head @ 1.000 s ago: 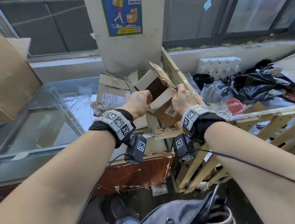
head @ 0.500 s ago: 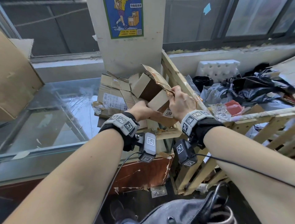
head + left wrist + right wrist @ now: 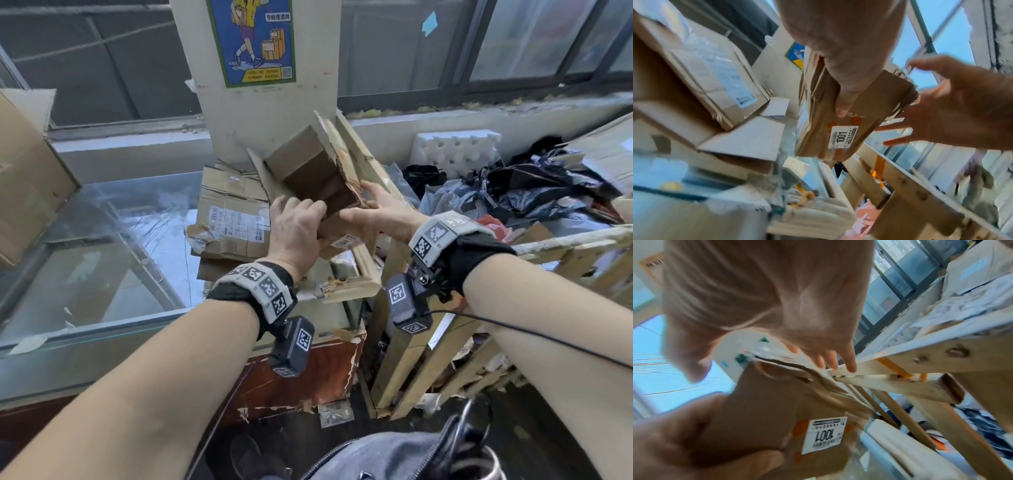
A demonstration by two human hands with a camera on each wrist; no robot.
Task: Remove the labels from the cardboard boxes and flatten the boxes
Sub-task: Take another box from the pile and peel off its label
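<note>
1. A small brown cardboard box (image 3: 310, 178) is held up in the air, in front of the pillar with the poster (image 3: 251, 39) and above the edge of the glass-topped table (image 3: 102, 246), with its open end turned toward the person.
2. The box is gripped by the left hand (image 3: 294, 228), the fingers curled over the near rim and the thumb (image 3: 846, 91) pressed along the outer wall, so that it is kept steady while being worked.
3. The right hand (image 3: 376, 212) is spread wide with straight fingers, laid at the torn right edge of the box; nothing is held by it, and whether it touches the cardboard cannot be told for certain. A push on that side to collapse the walls is judged to be prepared.
4. A white label marked "1001" (image 3: 843, 137) is seen on the underside of the box, not yet removed; it faces away from the head view, which is probably why the box is tilted up.
5. Flattened, labelled cartons (image 3: 233, 222) are stacked on the table just behind the box, apparently as a pile for finished pieces.
6. A wooden pallet frame (image 3: 363, 274) stands just beside the right hand, with black plastic bags (image 3: 534, 188) heaped behind it.
</note>
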